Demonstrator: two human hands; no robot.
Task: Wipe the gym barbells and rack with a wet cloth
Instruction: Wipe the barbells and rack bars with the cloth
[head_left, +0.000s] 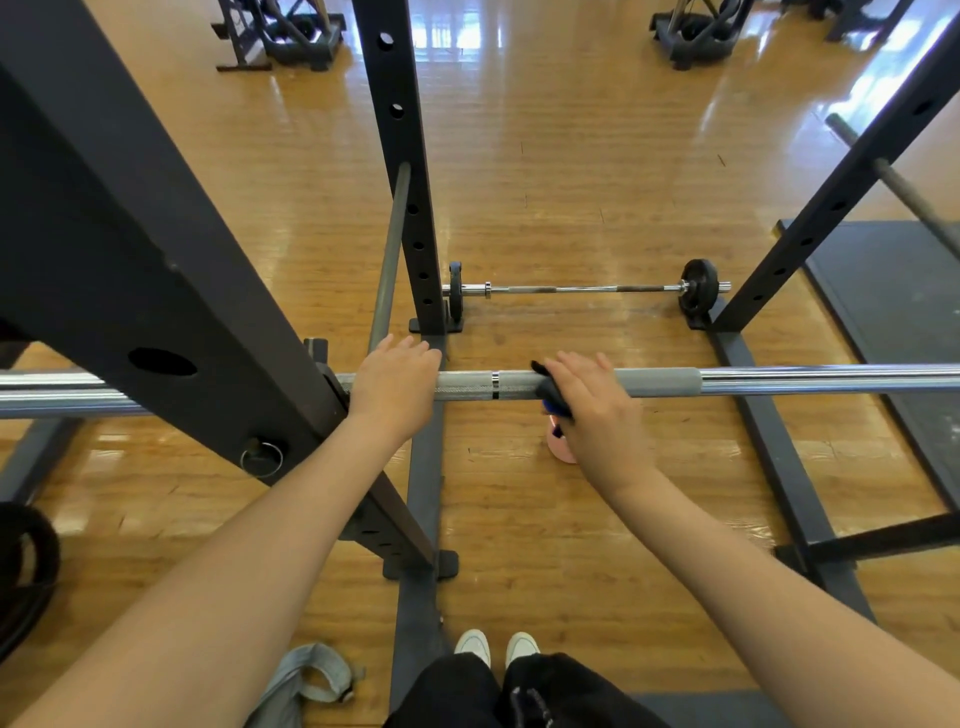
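The fingers (582, 364) of the right hand (592, 405) are laid over a dark cloth (551, 395), which is pressed and held on the barbell (467, 385). The fingers of the left hand (392, 384) are curled over the same bar, close to the rack (156, 249). The bar is held across the black rack, level. A pink thing (561, 448) is seen on the wood floor (571, 182) under the right hand. A second barbell (582, 288) with small black plates is laid on the floor farther away. White shoes (496, 647) are seen at the bottom.
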